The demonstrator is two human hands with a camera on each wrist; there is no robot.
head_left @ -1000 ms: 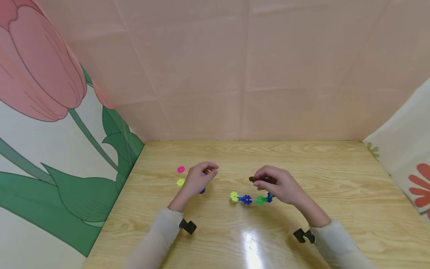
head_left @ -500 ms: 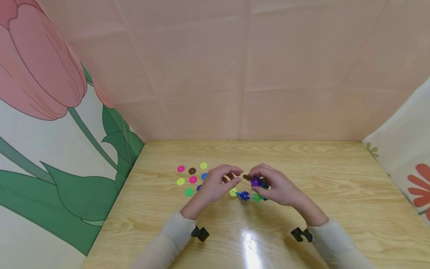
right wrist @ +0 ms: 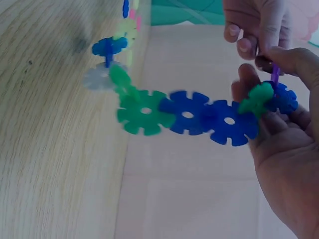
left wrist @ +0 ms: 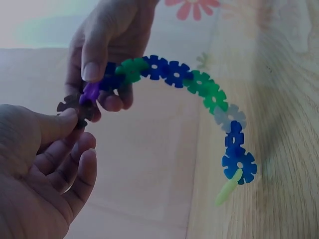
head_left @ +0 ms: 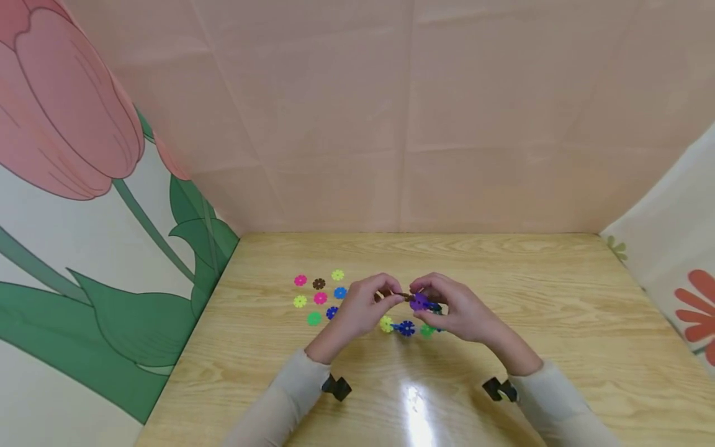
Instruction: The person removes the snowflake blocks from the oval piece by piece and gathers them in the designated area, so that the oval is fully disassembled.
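My left hand (head_left: 363,310) pinches a brown snowflake disc (left wrist: 75,103) between thumb and fingers, at one end of a chain of linked plastic discs (left wrist: 177,74). Beside it my right hand (head_left: 463,312) holds the purple disc (head_left: 419,302) joined to the brown one, with fingers also around the blue disc behind it. From there the chain runs through green, blue and clear discs and hangs in a curve. A yellow disc (left wrist: 229,188) forms its other end. In the head view the right hand hides part of the chain.
Several loose discs lie on the wooden table (head_left: 251,372) left of my left hand, among them a pink disc (head_left: 300,280), a green disc (head_left: 314,318) and a blue disc (head_left: 340,293). A pink cloth wall (head_left: 402,124) stands behind the table.
My left hand has moved right from above the loose discs to the chain and now pinches its brown end disc. The right hand keeps holding the chain and has shifted slightly left.
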